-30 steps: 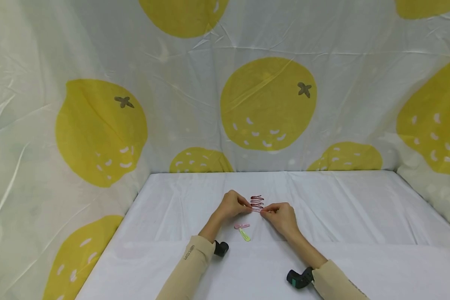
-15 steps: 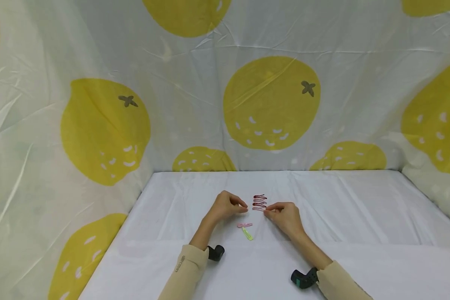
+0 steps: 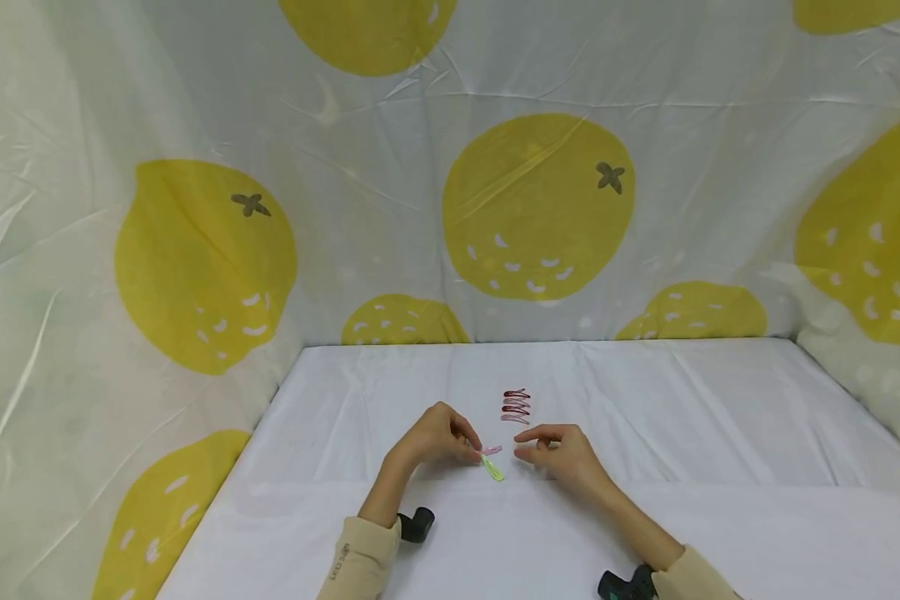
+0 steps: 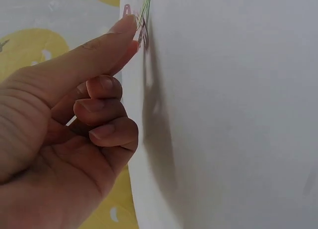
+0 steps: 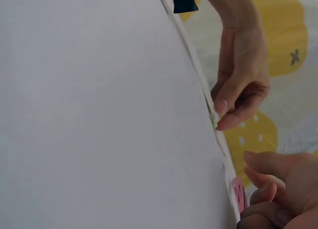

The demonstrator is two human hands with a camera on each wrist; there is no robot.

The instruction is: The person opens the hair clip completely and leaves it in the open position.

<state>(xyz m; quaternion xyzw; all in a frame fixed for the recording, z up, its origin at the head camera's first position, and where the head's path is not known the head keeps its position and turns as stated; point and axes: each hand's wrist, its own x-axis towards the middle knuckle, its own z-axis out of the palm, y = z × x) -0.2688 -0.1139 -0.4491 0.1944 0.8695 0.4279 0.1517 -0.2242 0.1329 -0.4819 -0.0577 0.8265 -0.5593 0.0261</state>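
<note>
My left hand (image 3: 438, 433) has its thumb and forefinger at the left end of a pink snap hair clip (image 3: 492, 450) and appears to pinch it; the fingertips partly hide that end. A yellow-green snap hair clip (image 3: 493, 471) lies slantwise against the pink one. Opposite, to the right, my right hand (image 3: 567, 454) hovers with thumb and forefinger apart and nothing between them. Beyond both hands, several red and pink snap hair clips (image 3: 516, 407) lie one above another in a column. In the left wrist view the green clip (image 4: 145, 8) shows past the thumb.
A white cloth covers the table (image 3: 720, 433). Behind and at the sides hangs a curtain (image 3: 390, 208) printed with yellow lemons. Black wrist devices (image 3: 417, 525) sit by both sleeves.
Both hands have left the column's nearest pink clip, which now lies free. The left hand has come nearer to the loose pink clip; the right has drawn back toward me.
</note>
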